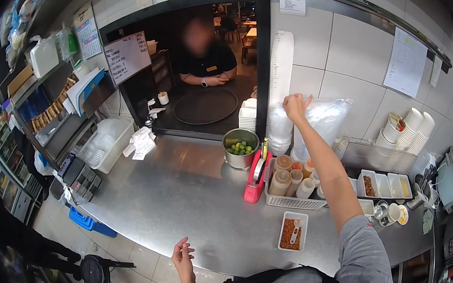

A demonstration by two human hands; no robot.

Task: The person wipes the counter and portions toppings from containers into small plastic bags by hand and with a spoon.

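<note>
My right hand point(296, 108) is stretched out toward the back wall, its fingers curled closed. It is beside a tall stack of white containers point(283, 62) and the top of a clear plastic bag point(324, 116). What its fingers hold, if anything, is hidden. Below that arm, a white basket point(295, 201) holds several squeeze bottles point(280, 182). Over the counter's front edge hovers my left hand point(183, 258), with loosely bent fingers apart and nothing in them. A white tray point(281, 240) of brown crumbly food with a white spoon point(294, 233) sits on the counter between my arms.
A red tape dispenser point(254, 187) and a metal pot of green citrus fruit point(242, 159) stand mid-counter. Behind the pass window, a person point(206, 60) leans near a round black tray point(206, 107). White food trays point(382, 184) and paper cups point(415, 130) are at right; a black stool point(99, 272) stands left.
</note>
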